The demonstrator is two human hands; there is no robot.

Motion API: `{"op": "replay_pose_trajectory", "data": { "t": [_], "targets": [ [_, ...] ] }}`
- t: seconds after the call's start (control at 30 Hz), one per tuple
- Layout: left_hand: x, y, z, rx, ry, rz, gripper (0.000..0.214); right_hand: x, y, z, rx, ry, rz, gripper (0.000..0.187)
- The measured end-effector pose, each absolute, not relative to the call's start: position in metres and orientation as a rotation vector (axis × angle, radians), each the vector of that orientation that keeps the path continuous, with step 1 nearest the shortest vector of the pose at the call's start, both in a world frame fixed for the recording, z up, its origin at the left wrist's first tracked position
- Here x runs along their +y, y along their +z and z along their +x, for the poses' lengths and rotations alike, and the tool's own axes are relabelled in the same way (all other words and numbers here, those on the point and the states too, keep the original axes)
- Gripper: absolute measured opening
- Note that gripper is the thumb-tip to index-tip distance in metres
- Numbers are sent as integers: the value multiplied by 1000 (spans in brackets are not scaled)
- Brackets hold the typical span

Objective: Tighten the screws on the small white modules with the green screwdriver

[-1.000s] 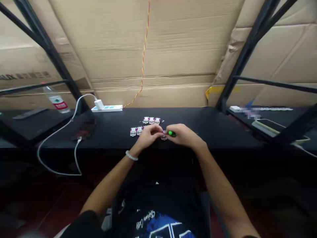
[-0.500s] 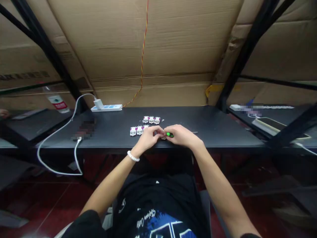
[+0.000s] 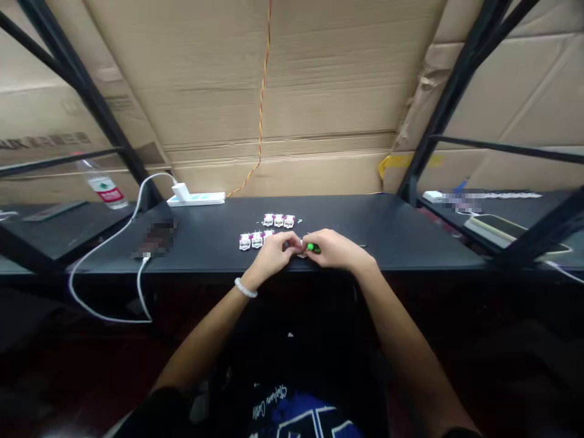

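Observation:
Close to the table's front edge, my left hand (image 3: pixel 275 249) is closed in a pinch on a small white part (image 3: pixel 301 255), mostly hidden by the fingers. My right hand (image 3: pixel 332 248) meets it there, its fingertips at the same part. Tucked in the right hand is what looks like a screwdriver (image 3: pixel 312 247) with a black handle and bright green end; a thin shaft shows beyond the hand. Left of the hands lies a front row of white-and-purple modules (image 3: pixel 257 239), partly covered by my left hand. Behind it sits a row of three similar modules (image 3: pixel 278 221).
Tiny loose bits (image 3: pixel 299 221) lie by the back row. A white power strip (image 3: pixel 201 199) with a plugged-in charger and a white cable (image 3: pixel 77 267) is at left. A bottle (image 3: pixel 107 188) stands beyond the left black post. On the right is a phone-like device (image 3: pixel 511 228).
The hands stay together in nearly the same place. The thin shaft right of my right hand looks darker and slightly lower. The picture's lighting has shifted.

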State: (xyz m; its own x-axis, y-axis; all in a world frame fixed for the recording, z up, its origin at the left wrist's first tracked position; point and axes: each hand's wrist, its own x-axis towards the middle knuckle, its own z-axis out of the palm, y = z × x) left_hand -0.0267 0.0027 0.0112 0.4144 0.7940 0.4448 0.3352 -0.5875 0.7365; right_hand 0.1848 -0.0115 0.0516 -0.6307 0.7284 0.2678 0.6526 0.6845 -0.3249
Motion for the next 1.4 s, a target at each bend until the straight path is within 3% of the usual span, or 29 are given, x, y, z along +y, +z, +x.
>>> {"op": "replay_pose_trajectory", "data": {
  "t": [0.9, 1.1, 1.4],
  "targets": [
    [5, 13, -33, 878, 997, 2218, 8, -17, 56, 186, -2517, 326, -1025, 15],
    [4, 12, -30, 861, 995, 2087, 10, -44, 81, 213, -2116, 201, -927, 31],
    [7, 9, -32, 848, 1000, 2190, 17, -29, 72, 207, -1623, 435, -676, 42]
  ]
}}
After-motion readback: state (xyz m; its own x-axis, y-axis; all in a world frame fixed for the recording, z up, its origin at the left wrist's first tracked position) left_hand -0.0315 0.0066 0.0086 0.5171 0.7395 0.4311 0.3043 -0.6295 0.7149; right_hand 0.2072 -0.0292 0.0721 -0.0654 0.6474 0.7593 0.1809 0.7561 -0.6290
